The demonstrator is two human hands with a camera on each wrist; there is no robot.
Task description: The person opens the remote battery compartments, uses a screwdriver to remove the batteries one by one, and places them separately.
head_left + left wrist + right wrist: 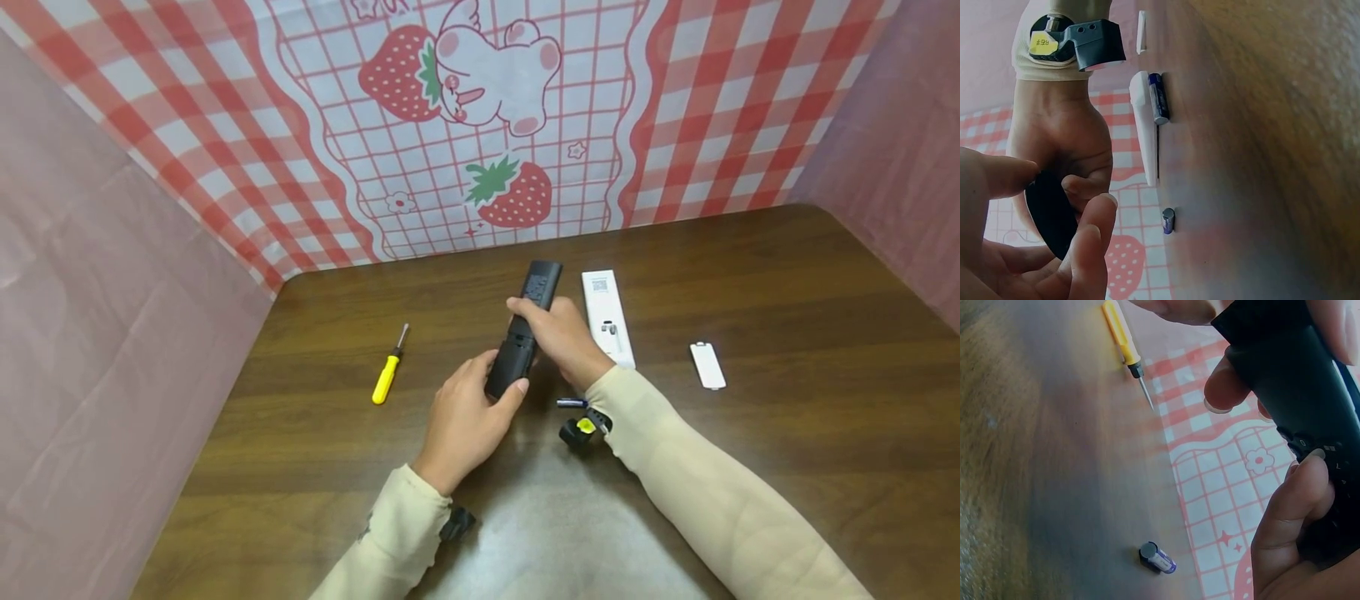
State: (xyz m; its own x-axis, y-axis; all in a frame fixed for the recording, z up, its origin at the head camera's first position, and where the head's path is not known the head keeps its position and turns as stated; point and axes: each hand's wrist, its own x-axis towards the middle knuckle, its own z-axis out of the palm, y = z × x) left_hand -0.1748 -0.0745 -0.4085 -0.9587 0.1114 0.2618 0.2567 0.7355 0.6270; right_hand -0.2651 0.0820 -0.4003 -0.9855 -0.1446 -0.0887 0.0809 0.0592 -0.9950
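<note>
A black remote (543,279) is held between both hands above the table (262,433), its far end pointing away from the person and slightly to the right. The near end is pinched between thumb and fingers by the left hand (467,417); the middle is wrapped by the right hand (567,337), with its thumb laid across the top. A step is seen across the remote's body between the two hands. Just right of the grip, a white remote (602,300) is partly covered by the right hand, with metal contacts exposed. A battery (572,402) is seen lying near the right wrist, and a second battery (1169,220) is shown on the table in the left wrist view. Farther right, a white cover (707,365) is laid flat. Left of the grip, a yellow screwdriver (386,375) is placed with its tip pointing away. Beyond everything, a checked cloth (720,108) is hung.
</note>
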